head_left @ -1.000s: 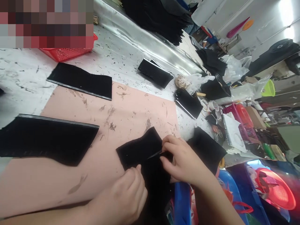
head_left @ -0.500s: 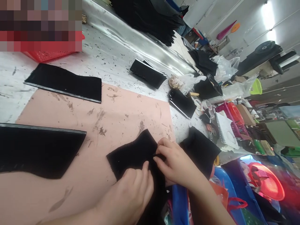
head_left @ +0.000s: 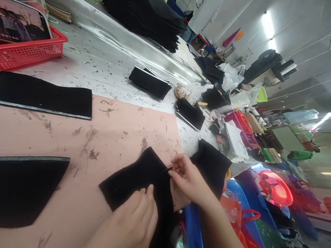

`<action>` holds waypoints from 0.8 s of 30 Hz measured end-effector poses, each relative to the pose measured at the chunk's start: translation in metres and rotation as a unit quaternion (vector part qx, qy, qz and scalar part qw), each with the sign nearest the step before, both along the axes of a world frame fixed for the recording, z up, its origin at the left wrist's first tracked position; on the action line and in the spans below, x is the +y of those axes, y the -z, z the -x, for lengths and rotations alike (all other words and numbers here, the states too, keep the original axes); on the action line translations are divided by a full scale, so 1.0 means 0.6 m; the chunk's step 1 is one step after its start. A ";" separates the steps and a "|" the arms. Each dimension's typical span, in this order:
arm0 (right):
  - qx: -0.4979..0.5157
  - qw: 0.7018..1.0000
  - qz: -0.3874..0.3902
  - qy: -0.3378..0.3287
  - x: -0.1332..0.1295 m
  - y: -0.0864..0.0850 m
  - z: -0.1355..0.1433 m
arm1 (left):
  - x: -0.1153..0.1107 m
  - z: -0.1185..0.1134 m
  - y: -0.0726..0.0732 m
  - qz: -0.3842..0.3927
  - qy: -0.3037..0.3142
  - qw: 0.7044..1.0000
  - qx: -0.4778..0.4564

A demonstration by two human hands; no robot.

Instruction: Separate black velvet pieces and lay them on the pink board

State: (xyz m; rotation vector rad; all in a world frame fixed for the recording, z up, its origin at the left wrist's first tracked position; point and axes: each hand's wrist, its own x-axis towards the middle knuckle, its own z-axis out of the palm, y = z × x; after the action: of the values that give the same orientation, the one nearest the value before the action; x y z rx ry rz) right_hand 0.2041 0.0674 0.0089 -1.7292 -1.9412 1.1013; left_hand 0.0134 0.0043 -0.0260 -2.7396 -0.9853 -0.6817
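Note:
A black fabric piece [head_left: 137, 177] lies on a pink sheet [head_left: 124, 131], with more black fabric running down toward me. My left hand [head_left: 137, 213] is closed on this fabric near its lower part, fingers curled and thumb hidden. To its right, my right hand [head_left: 187, 175] pinches the end of a thin dark strip [head_left: 167, 170] at the fabric's right side. Whether the strip is joined to the fabric I cannot tell. Two other black pieces, one flat at left [head_left: 31, 189] and one above it [head_left: 46, 94], have pale strips along one edge.
A red basket [head_left: 31, 51] holding a phone [head_left: 23, 24] stands at the upper left. Small black stacks [head_left: 150, 82] lie beyond the sheet. More black fabric [head_left: 212, 167] lies beside my right forearm. A spiral notebook [head_left: 235, 141] and blue bins [head_left: 248, 210] are at right.
The view has swung right, so the table's things sit farther left. My right hand has drawn slightly away from my left, with more of the thin strip showing between.

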 end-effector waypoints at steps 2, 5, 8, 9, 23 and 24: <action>-0.014 1.000 0.006 -0.010 0.003 -0.003 0.001 | 0.001 0.000 0.000 0.001 0.001 1.000 -0.001; -0.052 0.998 0.012 -0.034 0.010 -0.011 0.006 | 0.002 -0.001 0.000 -0.002 0.003 1.000 -0.001; -0.096 0.993 0.022 -0.060 0.017 -0.020 0.012 | 0.004 -0.001 0.000 -0.004 0.004 1.000 -0.009; -0.108 0.992 0.025 -0.065 0.019 -0.022 0.013 | 0.004 -0.001 0.000 -0.002 0.003 1.000 -0.010; -0.262 0.965 -0.026 0.003 0.034 -0.022 0.004 | 0.019 -0.015 -0.019 0.104 -0.013 0.992 0.069; -0.269 0.962 -0.042 0.029 0.029 -0.021 -0.002 | 0.026 -0.021 -0.020 0.130 -0.021 0.988 0.080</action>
State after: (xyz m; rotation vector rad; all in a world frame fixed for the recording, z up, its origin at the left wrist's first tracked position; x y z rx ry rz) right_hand 0.2055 0.0849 0.0214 -2.1851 -2.1707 0.5480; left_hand 0.0260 0.0200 -0.0142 -2.9260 -1.1641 -0.3408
